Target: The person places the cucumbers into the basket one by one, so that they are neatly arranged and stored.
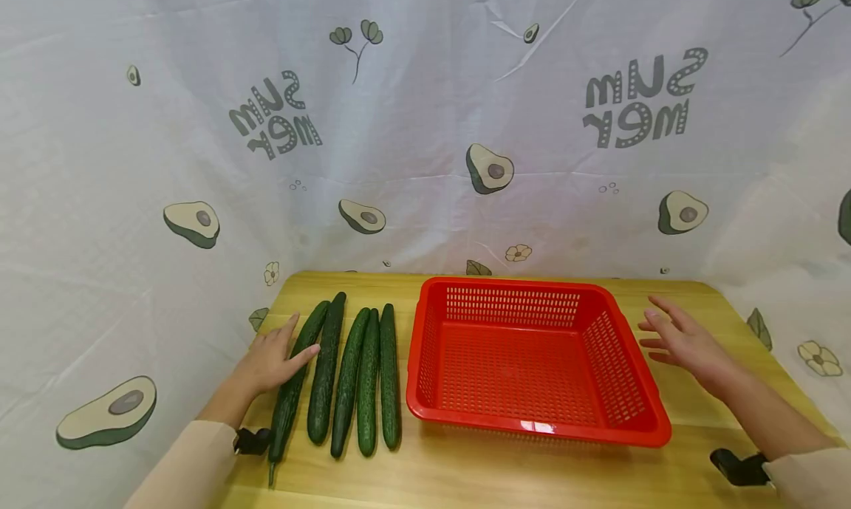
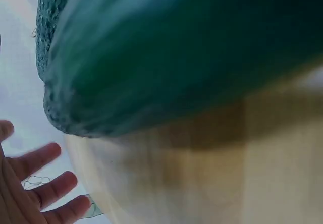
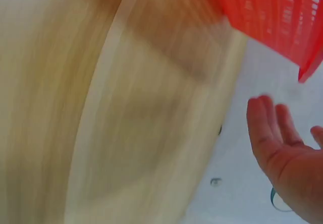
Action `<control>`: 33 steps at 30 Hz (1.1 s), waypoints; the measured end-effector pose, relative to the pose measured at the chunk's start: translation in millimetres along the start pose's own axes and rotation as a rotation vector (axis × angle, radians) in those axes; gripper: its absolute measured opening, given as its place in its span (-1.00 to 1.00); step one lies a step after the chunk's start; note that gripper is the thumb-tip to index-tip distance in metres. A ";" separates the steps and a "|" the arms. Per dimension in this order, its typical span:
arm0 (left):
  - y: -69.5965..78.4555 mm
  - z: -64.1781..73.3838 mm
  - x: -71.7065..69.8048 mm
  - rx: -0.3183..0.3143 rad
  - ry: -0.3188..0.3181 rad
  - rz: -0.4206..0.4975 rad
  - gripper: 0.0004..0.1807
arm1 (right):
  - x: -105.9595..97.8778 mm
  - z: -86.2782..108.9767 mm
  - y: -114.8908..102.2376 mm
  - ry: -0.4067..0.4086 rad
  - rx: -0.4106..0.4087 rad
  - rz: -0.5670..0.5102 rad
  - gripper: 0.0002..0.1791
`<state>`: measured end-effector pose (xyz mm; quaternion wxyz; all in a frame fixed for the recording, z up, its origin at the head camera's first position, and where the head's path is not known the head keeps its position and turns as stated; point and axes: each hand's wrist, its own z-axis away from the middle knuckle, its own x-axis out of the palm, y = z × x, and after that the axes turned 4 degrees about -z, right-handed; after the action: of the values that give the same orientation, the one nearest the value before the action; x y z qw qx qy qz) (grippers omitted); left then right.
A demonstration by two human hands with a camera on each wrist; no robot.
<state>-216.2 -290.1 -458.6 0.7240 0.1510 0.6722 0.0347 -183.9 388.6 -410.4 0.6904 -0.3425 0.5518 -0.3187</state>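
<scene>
Several long green cucumbers (image 1: 350, 383) lie side by side on the left of the wooden table. My left hand (image 1: 269, 357) is spread beside and partly over the leftmost cucumber (image 1: 289, 402), fingers extended, gripping nothing. In the left wrist view a cucumber (image 2: 151, 57) looms close, with the hand (image 2: 35, 188) apart from it. A red perforated plastic basket (image 1: 512, 420) stands right of the cucumbers with nothing in it. To the right of the basket my right hand (image 1: 688, 346) hovers with relaxed fingers, holding nothing. The right wrist view shows that hand (image 3: 287, 153) apart from the basket wall (image 3: 272, 22).
The wooden table (image 1: 465, 472) carries the basket and cucumbers. A white cloth (image 1: 412, 125) printed with avocados and lettering hangs behind the table and at both sides. A black wrist camera mount (image 1: 738, 467) sits under the right forearm, another (image 1: 253, 441) by the left.
</scene>
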 end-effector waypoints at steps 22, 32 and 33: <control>-3.0 11.6 9.0 -0.070 -0.129 0.241 -0.06 | 44.3 8.5 -4.5 -0.073 0.137 -0.442 -0.10; -1.2 14.1 10.4 -0.063 -0.115 0.254 -0.18 | 56.7 12.9 -8.8 0.052 0.144 -0.290 -0.13; -1.0 14.8 10.3 -0.064 -0.113 0.259 -0.19 | 57.5 13.0 -8.5 0.057 0.139 -0.278 -0.12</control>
<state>-200.8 -291.0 -468.0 0.7547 0.2152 0.6036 0.1405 -160.9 338.4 -432.6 0.6456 -0.3578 0.4952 -0.4582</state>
